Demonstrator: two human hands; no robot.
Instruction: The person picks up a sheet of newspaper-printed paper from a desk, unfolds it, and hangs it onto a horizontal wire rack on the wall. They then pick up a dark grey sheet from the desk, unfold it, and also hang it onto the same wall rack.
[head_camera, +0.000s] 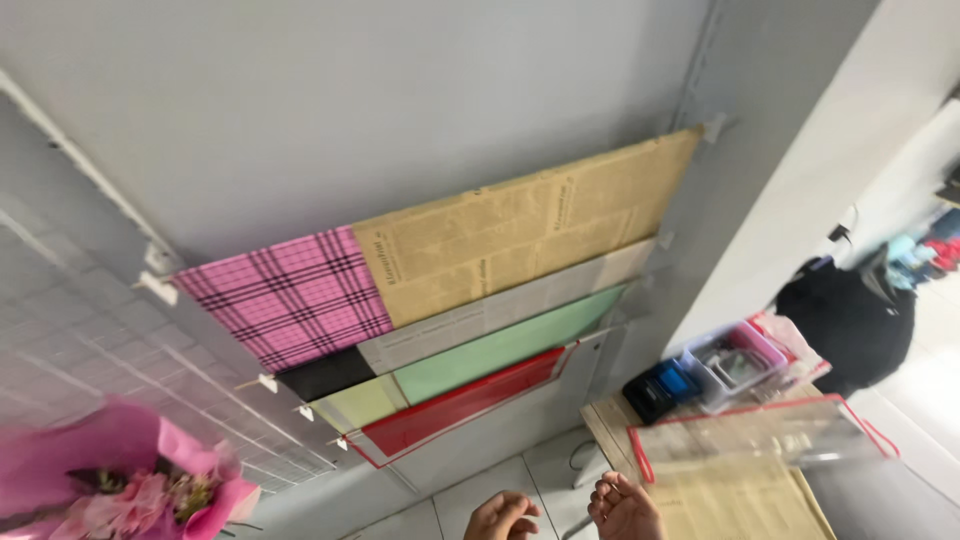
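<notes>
left hand (503, 517) curled | right hand (625, 508) spread | both beside table (603, 425) edge

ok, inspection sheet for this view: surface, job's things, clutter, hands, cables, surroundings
Surface: wooden table, lower right, partly covered.
Job's things: clear sheet with red edge lying on the table, nearest the hands.
Clutter: plastic bin, dark blue box, black bag.
Hands: left hand and right hand at bottom edge, empty, fingers loosely curled.
Cables: nothing seen.
Surroundings: wall rack of paper rolls, wire grid, pink bouquet, tiled floor.
</notes>
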